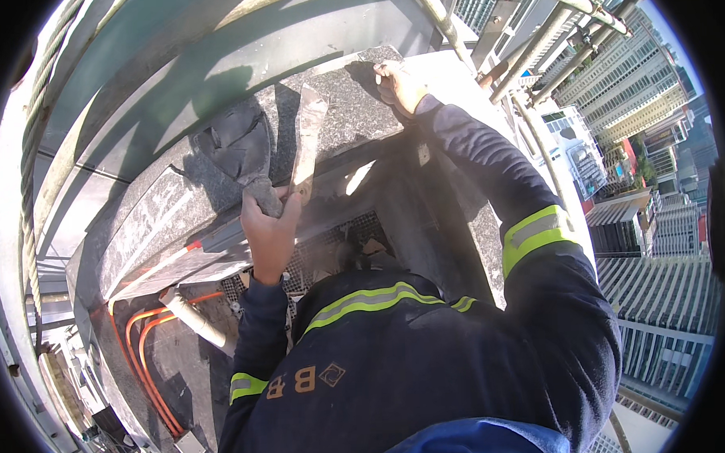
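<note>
My left hand (pixel 269 239) is closed round the grey, crusted handle of a trowel (pixel 244 144), whose dark, mortar-smeared blade lies over the speckled stone ledge (pixel 344 99). The same hand also grips a long, flat, pale strip (pixel 306 129) that points away from me; its material is hard to tell. Farther right, my right hand (pixel 403 88) is at the far end of the ledge, fingers curled together near the stone. Whatever is between those fingers, if anything, cannot be made out.
Below the ledge is a recess with dark mesh (pixel 366 228). Orange conduits (pixel 141 346) and a pale tube (pixel 194 319) are at the left. Scaffold poles (pixel 524 49) stand at the right, with tall buildings far below. A wire rope (pixel 30 182) hangs along the left edge.
</note>
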Available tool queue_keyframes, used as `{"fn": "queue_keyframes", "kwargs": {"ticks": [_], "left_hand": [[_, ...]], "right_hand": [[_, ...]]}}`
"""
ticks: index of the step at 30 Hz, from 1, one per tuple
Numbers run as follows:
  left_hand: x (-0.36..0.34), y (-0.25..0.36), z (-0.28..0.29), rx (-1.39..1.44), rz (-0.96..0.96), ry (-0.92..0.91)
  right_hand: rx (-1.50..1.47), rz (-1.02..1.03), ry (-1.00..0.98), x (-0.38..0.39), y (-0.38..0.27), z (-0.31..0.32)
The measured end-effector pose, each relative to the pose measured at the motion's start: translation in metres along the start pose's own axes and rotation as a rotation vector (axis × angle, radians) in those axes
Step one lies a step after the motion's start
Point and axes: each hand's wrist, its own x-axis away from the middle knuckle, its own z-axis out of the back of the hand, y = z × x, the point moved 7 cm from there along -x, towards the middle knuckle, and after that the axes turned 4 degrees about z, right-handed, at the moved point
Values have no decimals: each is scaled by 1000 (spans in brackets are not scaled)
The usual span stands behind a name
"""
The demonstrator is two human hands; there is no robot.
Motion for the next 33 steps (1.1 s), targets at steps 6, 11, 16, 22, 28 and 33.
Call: {"fn": "queue_keyframes", "kwargs": {"ticks": [6,11,16,22,28,33], "left_hand": [[5,-7,1,-28,14,-34],[6,-17,6,-90,-18,-39],[0,-30,18,-181,-122,17],[1,-20,16,-77,56,32],[-5,-16,10,-55,-4,0],[-8,-14,-9,16,-27,-85]], "right_hand": [[232,289,271,-37,-70,45],[-11,332,215,-60,-110,57],[-36,443,127,-75,-108,8],[-107,107,207,-60,-4,-14],[63,290,173,-40,-80,8],[420,117,204,31,-98,28]]}}
